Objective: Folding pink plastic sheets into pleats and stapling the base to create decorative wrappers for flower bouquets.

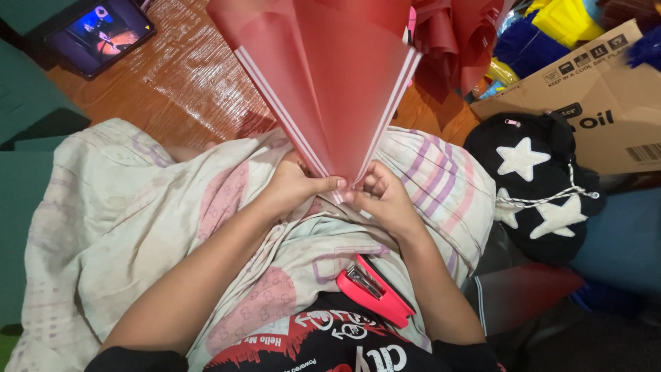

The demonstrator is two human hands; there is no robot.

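A translucent red plastic sheet with white stripes along its edges (337,76) is gathered into a fan shape above my lap. My left hand (297,187) pinches its narrow bottom end from the left. My right hand (382,196) grips the same gathered end from the right, fingers curled. Both hands rest over a pale patterned cloth (124,220) that covers my legs. A pink-red stapler (375,289) lies on my lap just below my right wrist, untouched.
A tablet with a lit screen (100,34) lies at the far left on the wooden floor (186,76). A black bag with white stars (533,182) sits to the right, beside a cardboard box (599,96). More red sheets (458,34) and yellow and blue material (544,34) lie behind.
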